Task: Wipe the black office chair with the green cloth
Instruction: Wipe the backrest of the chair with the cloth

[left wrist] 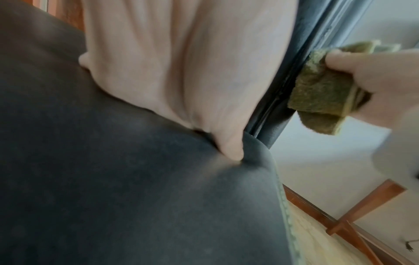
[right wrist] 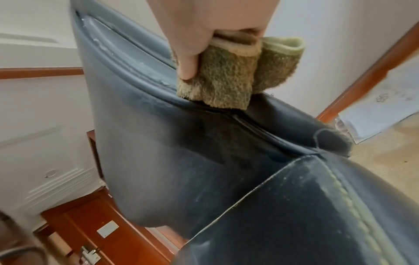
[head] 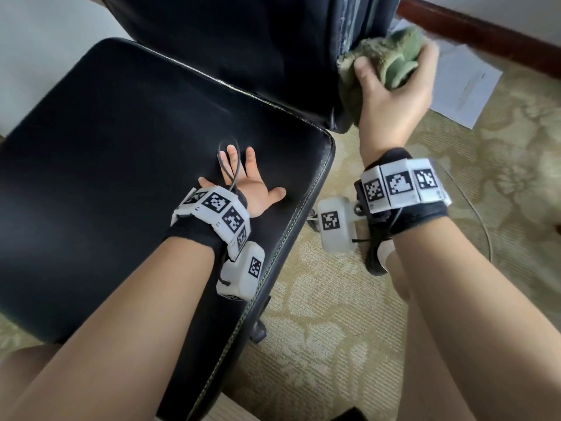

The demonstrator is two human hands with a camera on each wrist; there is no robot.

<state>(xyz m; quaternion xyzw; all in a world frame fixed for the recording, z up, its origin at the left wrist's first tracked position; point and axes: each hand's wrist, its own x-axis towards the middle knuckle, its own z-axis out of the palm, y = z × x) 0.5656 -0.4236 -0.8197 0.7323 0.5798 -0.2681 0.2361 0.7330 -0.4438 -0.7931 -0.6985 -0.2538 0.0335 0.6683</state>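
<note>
The black office chair's seat [head: 127, 165] fills the left of the head view, with its backrest [head: 243, 41] rising behind. My left hand [head: 249, 180] lies flat on the seat near its right edge, fingers spread and straight; its palm [left wrist: 181, 71] presses the seat cushion [left wrist: 113, 197] in the left wrist view. My right hand [head: 394, 86] grips the bunched green cloth [head: 391, 62] and holds it against the backrest's right side edge. In the right wrist view the green cloth [right wrist: 231, 75] touches the seam of the backrest [right wrist: 158, 143], thumb [right wrist: 188, 59] over it.
Patterned beige carpet [head: 349, 314] lies to the right of the chair. White papers [head: 467, 83] lie on the floor by the dark wooden baseboard [head: 485, 34]. A chair caster [head: 258, 329] shows under the seat's edge. A white wall and wooden trim [right wrist: 68, 224] stand behind the backrest.
</note>
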